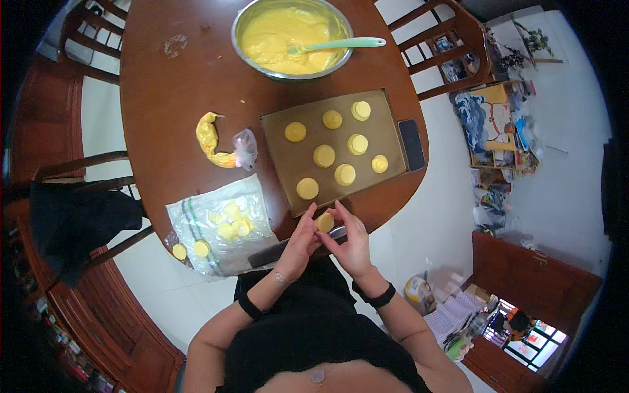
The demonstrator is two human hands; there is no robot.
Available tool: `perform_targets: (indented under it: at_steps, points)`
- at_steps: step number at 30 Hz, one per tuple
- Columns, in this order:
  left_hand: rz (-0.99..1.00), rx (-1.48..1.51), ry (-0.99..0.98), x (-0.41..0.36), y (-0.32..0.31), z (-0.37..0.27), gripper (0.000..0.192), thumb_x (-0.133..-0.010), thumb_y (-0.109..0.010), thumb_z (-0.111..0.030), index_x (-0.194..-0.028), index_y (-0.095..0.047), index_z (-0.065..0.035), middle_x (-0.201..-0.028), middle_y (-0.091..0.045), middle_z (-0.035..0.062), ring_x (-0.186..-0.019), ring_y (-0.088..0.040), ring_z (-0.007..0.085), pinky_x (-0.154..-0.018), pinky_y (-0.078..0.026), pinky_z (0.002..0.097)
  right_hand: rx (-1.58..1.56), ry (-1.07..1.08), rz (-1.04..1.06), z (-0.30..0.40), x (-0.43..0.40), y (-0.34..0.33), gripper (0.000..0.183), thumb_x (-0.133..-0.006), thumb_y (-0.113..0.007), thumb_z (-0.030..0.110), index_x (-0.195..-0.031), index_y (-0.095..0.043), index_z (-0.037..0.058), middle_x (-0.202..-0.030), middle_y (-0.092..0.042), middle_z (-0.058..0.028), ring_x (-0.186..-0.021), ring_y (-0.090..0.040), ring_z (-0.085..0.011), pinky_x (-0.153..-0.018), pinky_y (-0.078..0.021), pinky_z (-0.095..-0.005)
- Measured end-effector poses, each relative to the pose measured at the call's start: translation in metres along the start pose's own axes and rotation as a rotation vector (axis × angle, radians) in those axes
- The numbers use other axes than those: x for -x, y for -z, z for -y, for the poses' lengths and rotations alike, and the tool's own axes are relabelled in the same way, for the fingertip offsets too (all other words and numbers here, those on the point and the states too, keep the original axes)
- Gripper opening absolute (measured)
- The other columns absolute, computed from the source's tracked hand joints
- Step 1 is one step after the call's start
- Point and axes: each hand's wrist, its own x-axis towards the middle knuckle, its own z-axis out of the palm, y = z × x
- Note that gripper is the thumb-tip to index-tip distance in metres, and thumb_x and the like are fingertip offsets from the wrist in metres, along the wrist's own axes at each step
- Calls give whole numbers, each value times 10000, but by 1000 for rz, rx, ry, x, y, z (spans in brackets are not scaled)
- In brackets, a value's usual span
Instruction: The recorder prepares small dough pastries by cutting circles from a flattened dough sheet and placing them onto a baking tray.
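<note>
A small round piece of yellow dough (325,222) is held between the fingertips of my left hand (300,245) and my right hand (352,239), just in front of the tray's near edge. Several similar dough rounds (324,156) stand spaced out on a brown baking tray (290,162) beyond my hands. Some of them look like two stacked layers. Below my hands, along the table edge, lies a long dark tool with a shiny metal part (338,233), partly hidden by my left hand; its kind is unclear.
Left of the tray lie a plastic-covered cloth (191,216) with flat yellow discs (231,227), two dough rounds (201,248) and a filled piping bag (209,140). A steel bowl (295,76) of yellow batter holds a green spatula (344,43). A phone (411,145) touches the tray's right side. Wooden chairs (442,49) surround the table.
</note>
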Motion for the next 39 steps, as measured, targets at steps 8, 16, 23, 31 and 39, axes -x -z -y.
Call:
perform_targets:
  at_steps: [8, 16, 23, 31, 39]
  points:
    - [36, -49, -34, -35, -31, 2, 706, -959, -324, -500, -1464, -3, -125, -1485, -230, 132, -1284, -376, 269, -1060, -301, 408, 29, -184, -349, -88, -43, 48, 678, -710, -725, 88, -1297, -406, -27, -1022, -589, -134, -962, -556, -273, -882, -430, -383]
    - [8, -122, 21, -42, -32, -8, 632, -967, -292, -492, -1425, -180, -71, -1405, -361, 174, -1285, -376, 291, -1061, -307, 415, 228, -221, -296, -136, -82, 56, 688, -725, -717, 125, -1318, -390, 0, -1070, -595, -134, -1000, -548, -310, -898, -399, -421]
    - [-36, -157, 15, -46, -35, -13, 615, -973, -274, -484, -1414, -206, -62, -1388, -385, 175, -1276, -388, 288, -1059, -305, 405, 298, -169, -210, -138, -89, 57, 711, -721, -721, 143, -1337, -385, 28, -1097, -595, -88, -1041, -528, -278, -916, -344, -415]
    - [-74, -120, -5, -44, -32, -12, 509, -999, -293, -375, -1396, -259, -59, -1368, -406, 163, -1262, -407, 252, -1052, -313, 359, 309, -164, -168, -140, -89, 58, 708, -729, -731, 156, -1339, -392, 38, -1122, -589, -66, -1084, -493, -256, -940, -318, -395]
    - [-84, -126, -32, -38, -29, -9, 498, -1001, -299, -363, -1393, -268, -57, -1363, -413, 159, -1254, -413, 253, -1047, -318, 359, 294, -152, -163, -145, -87, 59, 719, -728, -738, 164, -1341, -387, 31, -1157, -584, -81, -1080, -498, -270, -941, -323, -399]
